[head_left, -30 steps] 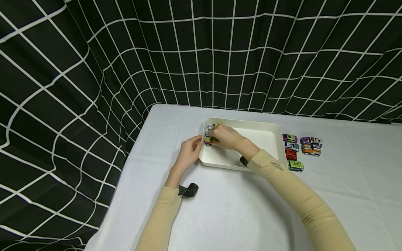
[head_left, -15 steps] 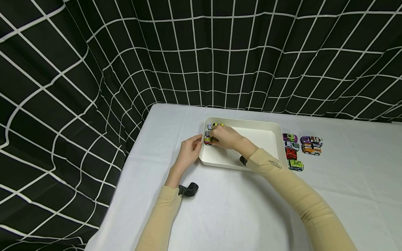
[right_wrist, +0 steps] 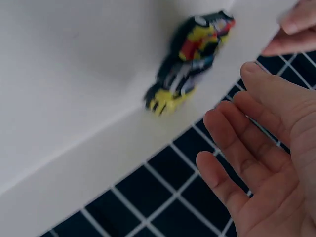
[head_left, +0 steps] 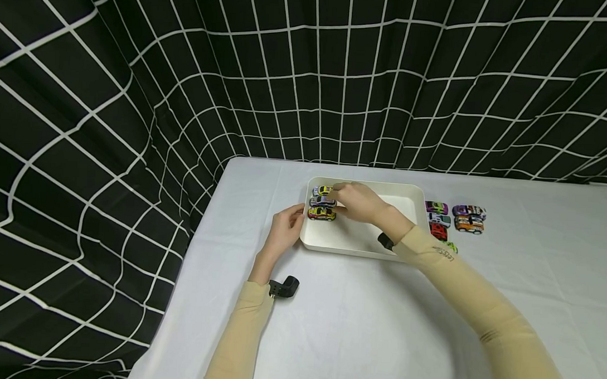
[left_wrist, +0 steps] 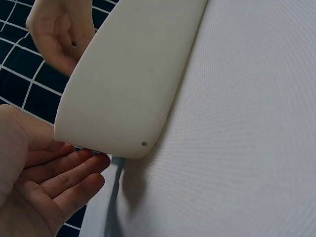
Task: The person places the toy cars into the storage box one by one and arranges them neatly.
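A white rectangular tray (head_left: 351, 251) lies on the table. Inside, along its left wall, three toy cars stand side by side: a yellow one (head_left: 321, 190) at the back, a silver-purple one (head_left: 322, 201), and a yellow-and-red one (head_left: 321, 214) in front. My right hand (head_left: 361, 203) hovers over the tray just right of them. In the right wrist view its loosely bent fingers (right_wrist: 224, 133) hold nothing. My left hand (head_left: 285, 227) rests against the tray's outer left side; the left wrist view shows its relaxed fingers (left_wrist: 74, 195) beside the tray corner.
Right of the tray stand more toy cars: a purple-green one (head_left: 436, 207), a pale pickup (head_left: 439, 219), a red one (head_left: 438, 232), and a green one (head_left: 452, 246) partly behind my sleeve. Farther right are a purple-white car (head_left: 469, 211) and an orange one (head_left: 469, 224).
My right hand has let go of the toy cars and moved right and slightly up, uncovering them in the tray. My left hand stays where it was.
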The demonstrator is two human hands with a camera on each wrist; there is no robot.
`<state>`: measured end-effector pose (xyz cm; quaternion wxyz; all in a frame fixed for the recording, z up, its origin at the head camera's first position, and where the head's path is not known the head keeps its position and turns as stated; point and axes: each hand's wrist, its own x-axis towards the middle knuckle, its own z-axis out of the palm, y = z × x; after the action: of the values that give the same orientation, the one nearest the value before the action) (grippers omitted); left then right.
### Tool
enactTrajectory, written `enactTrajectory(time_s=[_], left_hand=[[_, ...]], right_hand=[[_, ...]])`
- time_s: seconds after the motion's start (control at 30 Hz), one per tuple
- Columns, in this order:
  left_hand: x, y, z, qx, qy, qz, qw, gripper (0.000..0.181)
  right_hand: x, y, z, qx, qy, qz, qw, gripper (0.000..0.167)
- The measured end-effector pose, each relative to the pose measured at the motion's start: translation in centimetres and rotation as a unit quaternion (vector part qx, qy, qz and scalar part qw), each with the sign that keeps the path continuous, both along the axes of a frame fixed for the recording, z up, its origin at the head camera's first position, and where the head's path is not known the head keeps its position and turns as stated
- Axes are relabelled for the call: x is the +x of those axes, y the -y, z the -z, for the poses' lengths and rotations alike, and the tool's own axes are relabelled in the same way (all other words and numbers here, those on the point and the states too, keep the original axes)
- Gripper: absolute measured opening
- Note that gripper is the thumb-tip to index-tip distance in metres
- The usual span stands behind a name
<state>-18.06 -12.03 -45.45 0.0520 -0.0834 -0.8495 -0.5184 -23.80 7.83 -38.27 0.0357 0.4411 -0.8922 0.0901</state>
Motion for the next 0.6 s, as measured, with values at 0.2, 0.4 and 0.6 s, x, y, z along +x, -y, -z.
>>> enactTrajectory(time_s=[0.2, 0.4, 0.6], left_hand=[[0.1, 0.0, -0.1, 0.002, 0.007, -0.001, 1.0000, 0.033], [0.2, 0.1, -0.3, 0.009, 0.002, 0.001, 1.0000, 0.034], [0.2, 0.0, -0.2, 0.010, 0.001, 0.004, 0.9999, 0.034]], right_hand=[[0.5, -3.9, -0.9, 0.004, -0.023, 0.014, 0.9996, 0.015], [0.9, -7.7, -1.0, 0.010, -0.033, 0.042, 0.9985, 0.018], [1.6, -10.8, -1.2, 0.006, -0.026, 0.067, 0.9974, 0.019]])
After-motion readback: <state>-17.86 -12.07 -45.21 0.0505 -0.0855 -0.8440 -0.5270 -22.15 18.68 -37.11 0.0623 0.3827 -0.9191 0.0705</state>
